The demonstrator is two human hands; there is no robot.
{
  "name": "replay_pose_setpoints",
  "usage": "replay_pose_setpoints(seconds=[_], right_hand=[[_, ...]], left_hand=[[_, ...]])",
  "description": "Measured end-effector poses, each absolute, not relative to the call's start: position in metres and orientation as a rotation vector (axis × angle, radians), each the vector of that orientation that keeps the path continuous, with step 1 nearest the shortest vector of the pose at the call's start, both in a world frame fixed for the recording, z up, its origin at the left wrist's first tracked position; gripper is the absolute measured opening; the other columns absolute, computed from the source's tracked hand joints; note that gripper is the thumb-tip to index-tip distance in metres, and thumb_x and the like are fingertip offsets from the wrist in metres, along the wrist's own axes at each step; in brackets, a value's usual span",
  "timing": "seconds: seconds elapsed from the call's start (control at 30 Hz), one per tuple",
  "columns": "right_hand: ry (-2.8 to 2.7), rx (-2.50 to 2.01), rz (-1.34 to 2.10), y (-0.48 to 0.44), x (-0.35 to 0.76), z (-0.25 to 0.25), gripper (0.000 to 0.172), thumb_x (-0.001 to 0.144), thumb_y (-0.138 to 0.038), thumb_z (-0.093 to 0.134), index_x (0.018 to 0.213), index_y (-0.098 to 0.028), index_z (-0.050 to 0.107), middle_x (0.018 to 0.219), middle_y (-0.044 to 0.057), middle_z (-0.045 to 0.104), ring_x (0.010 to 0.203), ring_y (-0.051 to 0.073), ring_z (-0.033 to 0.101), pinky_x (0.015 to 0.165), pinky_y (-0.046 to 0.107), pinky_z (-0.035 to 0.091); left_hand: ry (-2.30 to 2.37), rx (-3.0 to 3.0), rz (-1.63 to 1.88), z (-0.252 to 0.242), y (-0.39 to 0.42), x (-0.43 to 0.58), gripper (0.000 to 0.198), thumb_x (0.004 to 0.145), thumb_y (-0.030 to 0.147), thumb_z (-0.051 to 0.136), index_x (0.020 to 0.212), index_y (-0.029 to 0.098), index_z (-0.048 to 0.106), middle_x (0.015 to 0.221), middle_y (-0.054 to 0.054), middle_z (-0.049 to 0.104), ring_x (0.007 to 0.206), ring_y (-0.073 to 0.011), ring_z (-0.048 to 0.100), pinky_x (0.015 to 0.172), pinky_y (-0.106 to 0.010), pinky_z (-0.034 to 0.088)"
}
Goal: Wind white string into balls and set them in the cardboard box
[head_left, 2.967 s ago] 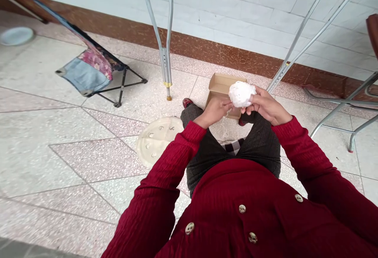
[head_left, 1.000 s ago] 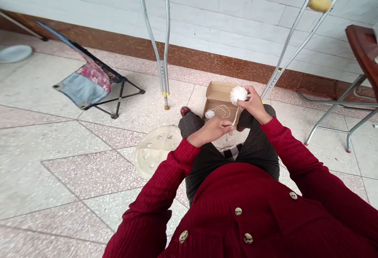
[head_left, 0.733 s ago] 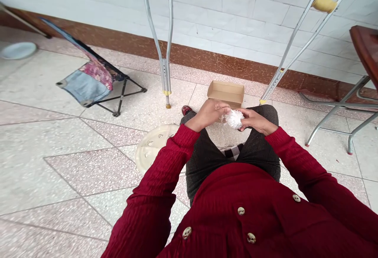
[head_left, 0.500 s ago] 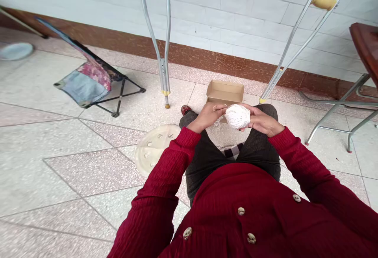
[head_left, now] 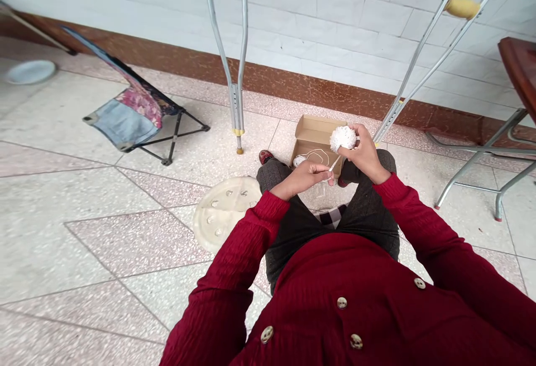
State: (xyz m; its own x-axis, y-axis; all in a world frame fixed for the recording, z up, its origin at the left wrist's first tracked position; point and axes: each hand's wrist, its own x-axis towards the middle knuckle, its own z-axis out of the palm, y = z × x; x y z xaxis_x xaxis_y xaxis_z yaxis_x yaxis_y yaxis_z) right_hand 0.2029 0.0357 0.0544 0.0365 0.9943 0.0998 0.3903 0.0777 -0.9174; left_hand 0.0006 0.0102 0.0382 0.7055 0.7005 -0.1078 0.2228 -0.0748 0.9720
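While the right hand [head_left: 363, 153] holds a fluffy white ball of thread [head_left: 343, 138], its fingers and thumb curled about the ball's right side and lower edge, the left hand [head_left: 305, 178] sits lower and to the left, thumb and fingertips pinching a thin white strand [head_left: 335, 163] that slants up toward the ball. Just beyond the left hand is an open, rectangular brown cardboard box [head_left: 320, 130], partly hidden by both hands. Inside it, right behind the left hand's knuckles, shows a small white bundle of thread [head_left: 298, 160], with a loose white loop curving off toward the right hand. To the left of the left hand, a round cream-coloured disc [head_left: 221, 209] (its markings are too small to make out) lies on the floor [head_left: 125, 248]. Ahead of that hand and to its left stands a silver metal crutch [head_left: 234, 100]; well apart, farther left, is a low folding seat of blue and floral cloth [head_left: 129, 123].
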Motion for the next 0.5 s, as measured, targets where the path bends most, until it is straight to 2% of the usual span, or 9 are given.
replay_pose_setpoints(seconds=[0.33,0.5], right_hand=[[-1.513,-1.303,0.813,0.038,0.211,0.079,0.062,0.074,-0.033,0.066,0.130,-0.029,0.038,0.126,0.008,0.048,0.105,0.026,0.054,0.073,0.037,0.053],[-1.610,-1.411,0.539,0.048,0.218,0.057,0.063,0.068,-0.031,0.071,0.125,-0.026,0.045,0.122,0.009,0.050,0.109,0.028,0.052,0.085,0.042,0.050]], left_hand=[[0.971,1.482,0.614,0.007,0.013,-0.011,0.034,0.081,0.047,0.065,0.090,0.016,0.076,0.091,-0.006,0.075,0.089,-0.0192,0.066,0.086,-0.031,0.048],[0.943,1.589,0.599,0.021,0.006,-0.013,0.030,0.083,0.042,0.062,0.083,0.016,0.076,0.082,-0.003,0.073,0.081,-0.0176,0.065,0.079,-0.027,0.048]])
